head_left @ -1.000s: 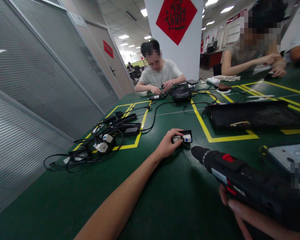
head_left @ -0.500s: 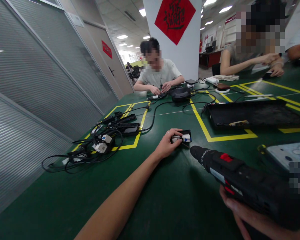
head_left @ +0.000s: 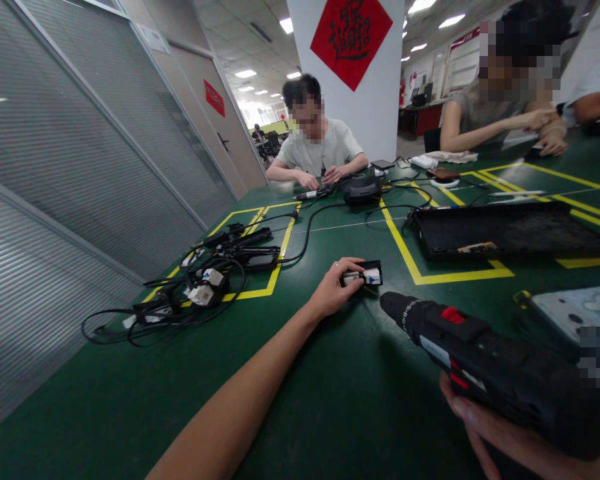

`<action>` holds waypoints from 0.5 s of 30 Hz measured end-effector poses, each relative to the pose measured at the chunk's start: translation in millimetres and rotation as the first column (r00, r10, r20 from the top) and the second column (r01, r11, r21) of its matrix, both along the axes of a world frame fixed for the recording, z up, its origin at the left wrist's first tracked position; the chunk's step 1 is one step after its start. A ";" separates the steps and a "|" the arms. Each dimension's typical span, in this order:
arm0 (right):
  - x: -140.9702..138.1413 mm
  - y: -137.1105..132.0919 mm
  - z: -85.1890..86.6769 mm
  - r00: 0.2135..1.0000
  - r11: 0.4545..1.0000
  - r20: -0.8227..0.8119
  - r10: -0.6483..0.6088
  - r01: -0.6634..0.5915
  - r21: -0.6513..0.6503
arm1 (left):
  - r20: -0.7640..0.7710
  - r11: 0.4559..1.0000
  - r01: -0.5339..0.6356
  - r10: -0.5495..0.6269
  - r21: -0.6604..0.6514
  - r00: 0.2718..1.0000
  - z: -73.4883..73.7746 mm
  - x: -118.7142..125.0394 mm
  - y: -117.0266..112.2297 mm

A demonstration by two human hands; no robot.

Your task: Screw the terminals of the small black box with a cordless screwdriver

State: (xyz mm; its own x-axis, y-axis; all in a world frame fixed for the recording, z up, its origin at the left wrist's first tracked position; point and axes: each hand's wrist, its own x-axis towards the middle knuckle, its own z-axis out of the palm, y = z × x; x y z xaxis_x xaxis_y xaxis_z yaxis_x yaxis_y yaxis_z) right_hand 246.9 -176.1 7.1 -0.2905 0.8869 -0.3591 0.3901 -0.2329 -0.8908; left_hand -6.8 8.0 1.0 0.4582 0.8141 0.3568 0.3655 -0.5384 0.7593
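Observation:
My left hand [head_left: 336,285] reaches out over the green table [head_left: 130,393] and rests on a small black box [head_left: 366,274] holding white and blue parts, fingers curled on its near left end. My right hand [head_left: 505,437], at the lower right and partly cut off by the frame, grips a black cordless drill [head_left: 485,363] with a red switch. The drill's nose points toward the box, a short gap away from it.
A tangle of black cables and adapters [head_left: 200,283] lies left inside yellow floor-tape lines. A black tray [head_left: 505,230] sits right of centre, a white device [head_left: 575,310] near the right edge. One person [head_left: 320,143] works across the table, others' arms [head_left: 500,123] at the far right.
Nothing has visibly changed beyond a slight shift of the camera; both hands stay where they were.

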 end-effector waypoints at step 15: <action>-22.5 13.2 22.3 0.997 0.992 -0.032 -0.066 0.069 0.110 | 0.010 1.000 -0.002 0.002 0.009 1.000 -1.9 0.9 0.5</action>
